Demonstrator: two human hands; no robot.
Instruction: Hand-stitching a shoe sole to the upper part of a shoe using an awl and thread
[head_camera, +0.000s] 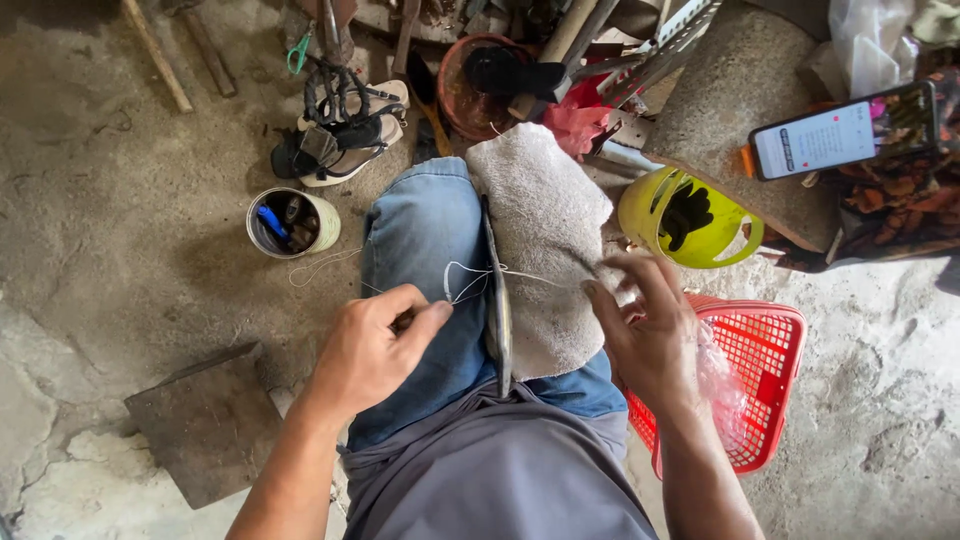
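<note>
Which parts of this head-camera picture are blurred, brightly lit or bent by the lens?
Head view: daylight is soft and even, with faint shadows beside the tin can; the right hand shows slight motion blur, the left hand is sharper; the phone screen glows nearly white; the wide lens curves the edges.

We look down in soft, even daylight; nothing is dim, and no hard sunbeams fall anywhere; shadows are faint, pooling gently beside the tin can and under the flat slab on the concrete floor; the phone screen glows bright white, nearly washed out; the clear plastic bag at the top right catches pale glare; the wide lens bends the edges outward; our right hand shows slight motion blur at the fingertips; our left hand stays sharp.
</note>
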